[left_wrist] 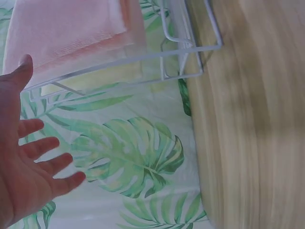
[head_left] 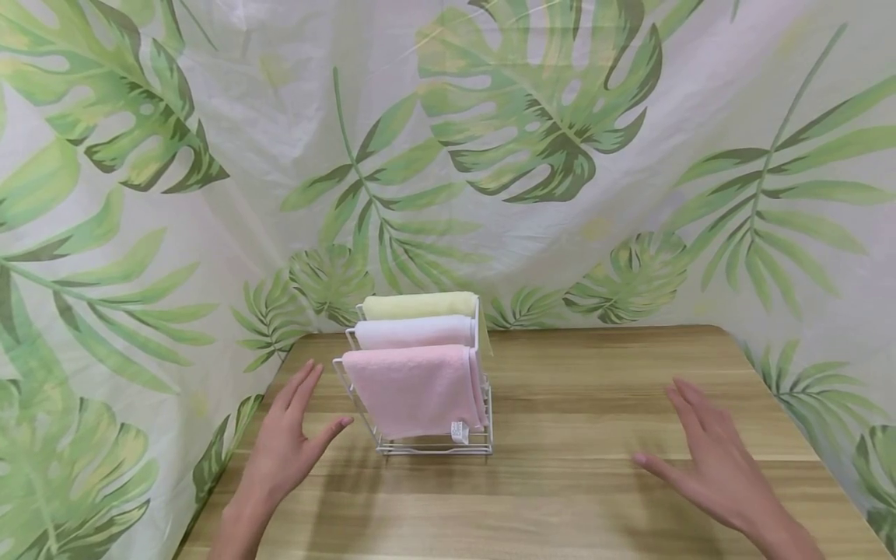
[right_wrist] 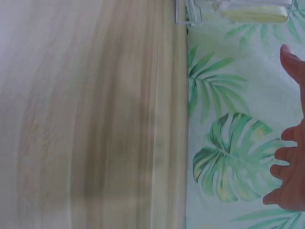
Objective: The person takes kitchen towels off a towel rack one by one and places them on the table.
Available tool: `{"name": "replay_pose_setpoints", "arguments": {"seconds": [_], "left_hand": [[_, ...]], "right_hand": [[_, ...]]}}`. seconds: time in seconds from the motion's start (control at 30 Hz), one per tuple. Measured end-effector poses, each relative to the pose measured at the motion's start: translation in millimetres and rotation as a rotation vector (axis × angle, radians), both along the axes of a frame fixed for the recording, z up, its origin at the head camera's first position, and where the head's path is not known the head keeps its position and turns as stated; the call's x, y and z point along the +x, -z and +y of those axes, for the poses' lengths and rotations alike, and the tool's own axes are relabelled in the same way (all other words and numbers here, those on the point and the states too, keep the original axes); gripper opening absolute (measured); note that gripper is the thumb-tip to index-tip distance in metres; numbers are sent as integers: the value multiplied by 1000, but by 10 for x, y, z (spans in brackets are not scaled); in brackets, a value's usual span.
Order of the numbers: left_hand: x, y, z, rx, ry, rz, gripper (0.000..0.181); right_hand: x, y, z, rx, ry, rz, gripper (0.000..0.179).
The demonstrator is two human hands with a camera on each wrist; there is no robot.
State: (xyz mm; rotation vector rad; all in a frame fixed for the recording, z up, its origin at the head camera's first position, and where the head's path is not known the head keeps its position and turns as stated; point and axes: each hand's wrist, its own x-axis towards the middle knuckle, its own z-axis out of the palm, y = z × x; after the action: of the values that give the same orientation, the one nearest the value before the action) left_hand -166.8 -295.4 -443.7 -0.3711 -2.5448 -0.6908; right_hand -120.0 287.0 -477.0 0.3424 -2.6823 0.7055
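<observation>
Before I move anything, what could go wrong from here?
The left grip is close to the white rack and might knock it. The front pink towel hangs draped on it, so it could slide off if jolted. The right grip is farther off, so a left-only lift might tip the rack.

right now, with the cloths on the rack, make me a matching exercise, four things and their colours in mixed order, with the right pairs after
Things:
1. Front cloth
2. Back cloth
3. Wire rack
4. Tabletop

Colours:
A. White
B. Brown wood grain
C. Pale yellow
D. Pink

Right pairs: 1-D, 2-C, 3-A, 4-B
</observation>
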Motion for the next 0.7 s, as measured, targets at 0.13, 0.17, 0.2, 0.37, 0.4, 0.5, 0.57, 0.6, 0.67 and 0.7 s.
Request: {"name": "replay_pose_setpoints", "arguments": {"seconds": [0.13, 0.17, 0.2, 0.37, 0.4, 0.5, 0.57, 0.6, 0.67, 0.7], "left_hand": [[-49, -21, 66, 73, 27, 155, 90], [-60, -27, 85, 94, 40, 195, 89], [-72, -34, 105, 115, 51, 232, 87], [-135, -71, 203, 235, 115, 336, 77], [-149, -78, 219, 259, 119, 343, 75], [-183, -100, 264, 345, 129, 343, 68], [-206, -116, 294, 398, 137, 347, 65], [-215, -125, 306, 426, 138, 338, 62], [-230, -138, 330, 472, 151, 330, 59], [-237, -143, 342, 494, 155, 324, 57]], "right_hand": [[-33, -69, -149, -36, 0, -20, 110], [-42, -80, -190, -43, -1, -26, 111], [-50, -93, -227, -49, -3, -30, 111], [-85, -132, -401, -70, -14, -31, 109], [-92, -140, -432, -74, -15, -29, 108], [-114, -148, -520, -88, -18, -24, 107], [-131, -151, -573, -100, -22, -21, 106], [-139, -153, -599, -108, -23, -22, 106], [-154, -159, -651, -130, -29, -23, 105], [-162, -159, -677, -139, -30, -24, 105]]}}
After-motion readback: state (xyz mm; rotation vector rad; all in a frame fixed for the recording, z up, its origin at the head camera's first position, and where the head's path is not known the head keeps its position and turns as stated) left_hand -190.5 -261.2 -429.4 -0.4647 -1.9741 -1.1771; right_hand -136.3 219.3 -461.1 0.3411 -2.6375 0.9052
